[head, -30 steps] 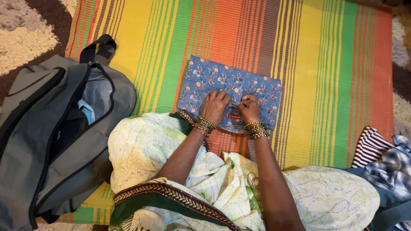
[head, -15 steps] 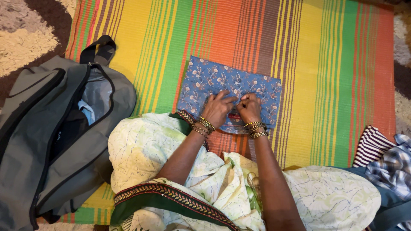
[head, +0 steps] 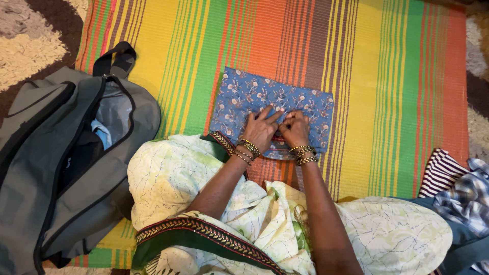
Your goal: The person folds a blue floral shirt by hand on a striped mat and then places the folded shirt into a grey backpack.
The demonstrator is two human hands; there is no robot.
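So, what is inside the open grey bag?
Through the open zip of the grey bag a light blue cloth and a pale lining show near the top. Lower down the inside is dark, and the bag's flaps cover the rest.

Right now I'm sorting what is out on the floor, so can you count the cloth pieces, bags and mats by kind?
Folded blue floral cloth under the left hand and right hand: 1
Loose cloths at the right edge, striped cloth and checked cloth: 2
Grey bag, open: 1
Striped mat: 1
Total: 5
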